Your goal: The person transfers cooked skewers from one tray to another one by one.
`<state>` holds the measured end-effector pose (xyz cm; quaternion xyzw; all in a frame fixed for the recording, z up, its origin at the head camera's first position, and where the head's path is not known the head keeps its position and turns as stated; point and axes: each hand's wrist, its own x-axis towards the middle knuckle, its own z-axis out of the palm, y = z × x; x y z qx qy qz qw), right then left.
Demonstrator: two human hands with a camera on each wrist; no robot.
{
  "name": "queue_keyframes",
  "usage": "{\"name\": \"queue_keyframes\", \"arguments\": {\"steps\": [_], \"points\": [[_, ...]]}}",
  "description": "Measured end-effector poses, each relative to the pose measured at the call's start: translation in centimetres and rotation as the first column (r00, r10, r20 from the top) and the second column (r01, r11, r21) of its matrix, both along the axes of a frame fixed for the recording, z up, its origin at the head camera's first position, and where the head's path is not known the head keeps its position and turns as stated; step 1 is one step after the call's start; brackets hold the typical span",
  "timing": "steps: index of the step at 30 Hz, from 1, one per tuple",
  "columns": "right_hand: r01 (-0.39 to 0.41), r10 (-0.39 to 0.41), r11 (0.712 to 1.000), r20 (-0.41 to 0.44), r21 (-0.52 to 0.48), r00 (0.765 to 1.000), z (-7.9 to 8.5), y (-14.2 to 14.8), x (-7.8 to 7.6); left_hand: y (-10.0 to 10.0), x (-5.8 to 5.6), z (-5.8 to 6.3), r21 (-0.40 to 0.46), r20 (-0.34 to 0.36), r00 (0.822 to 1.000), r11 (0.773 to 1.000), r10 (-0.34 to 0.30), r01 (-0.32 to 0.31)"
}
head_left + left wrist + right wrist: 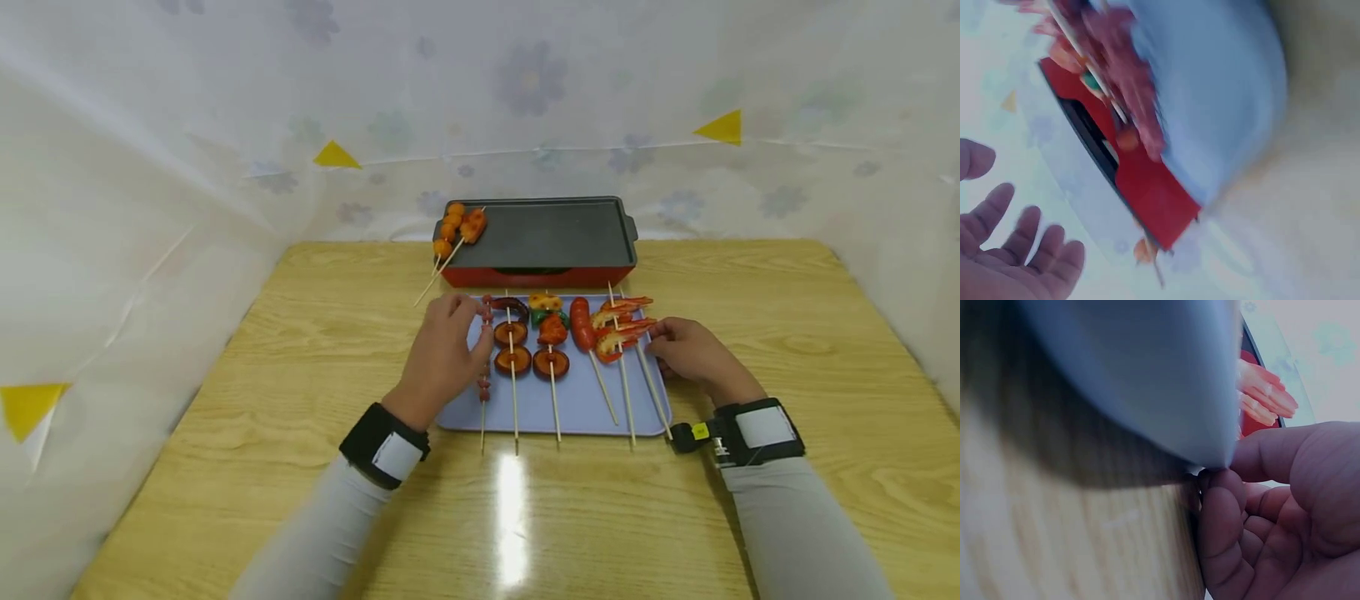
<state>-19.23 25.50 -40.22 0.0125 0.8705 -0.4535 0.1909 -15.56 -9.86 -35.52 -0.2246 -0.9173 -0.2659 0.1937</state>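
A pale blue-grey tray (536,414) lies on the table, bearing several toy food skewers. My left hand (442,354) hovers over its left edge beside a thin skewer of small reddish meat pieces (484,388). In the left wrist view the fingers (1019,234) are spread and loosely bent, apart from that skewer. At the tray's right edge my right hand (693,354) pinches the rim between thumb and finger, as the right wrist view shows (1272,506). Nearest to it on the tray are the shrimp skewers (624,329). Mushroom skewers (513,361) and a sausage skewer (581,323) lie between the hands.
Behind the tray stands a red grill with a dark flat top (555,233). An orange ball skewer (448,231) and a flat orange-brown piece on a stick (473,226) lie at its left end. A flowered curtain (525,83) hangs behind the table (315,350).
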Motion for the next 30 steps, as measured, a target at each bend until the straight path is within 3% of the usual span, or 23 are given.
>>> {"name": "queue_keyframes", "arguments": {"steps": [4,8,13,16,20,24,30], "points": [[-0.004,0.004,1.000,-0.002,0.005,1.000,0.1,-0.1,0.0,-1.1,-2.0,0.8,-0.120,-0.008,1.000,0.993,0.017,-0.018],[-0.001,0.001,1.000,-0.007,0.022,1.000,0.1,-0.1,-0.1,-1.9,-4.5,1.4,-0.156,0.012,1.000,0.988,0.022,-0.020],[0.000,0.000,1.000,-0.007,0.031,1.000,0.0,0.0,-0.1,-2.8,-7.6,1.1,-0.242,0.019,1.000,0.970,0.018,-0.013],[-0.003,0.003,1.000,-0.011,0.031,1.000,-0.1,0.0,-0.1,-3.2,-8.9,0.9,-0.312,0.030,0.997,0.948,0.070,-0.057],[0.001,-0.001,1.000,-0.019,0.025,1.000,-0.3,0.1,0.1,-3.1,-9.9,0.9,-0.311,0.095,0.979,0.940,0.181,-0.144],[0.004,-0.004,1.000,-0.029,0.012,1.000,-0.4,0.1,0.1,-2.6,-10.0,1.2,-0.289,0.155,0.956,0.937,0.248,-0.196],[-0.001,0.002,1.000,-0.033,0.010,0.999,-0.4,0.2,0.0,-1.4,-10.1,1.5,-0.385,0.167,0.932,0.892,0.320,-0.238]]}}
